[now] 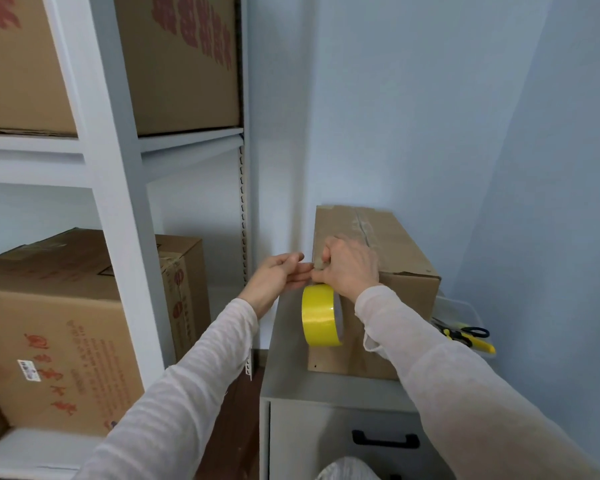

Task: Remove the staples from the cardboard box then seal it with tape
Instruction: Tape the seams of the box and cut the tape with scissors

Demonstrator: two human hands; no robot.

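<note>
The brown cardboard box (406, 251) on the grey cabinet (291, 341) stretches toward 1 o'clock from your right hand (352, 268), which pinches its near top corner; your slack left hand (278, 275) sits at 9 o'clock.

The cardboard box (395, 244) is plain brown, elongated and closed. It lies flat, and its top seam, which carries worn clear-tape residue, runs away from the fingers. The curled fingers (323, 263) of the right hand (352, 268) sit at the box's near upper-left edge. The tape roll (321, 315) is glossy yellow with a grey inner face. It hangs on edge directly below those fingers, against the box's near end face. The left hand (278, 277) meets the right-hand fingers with its extended fingertips just above the roll.
</note>
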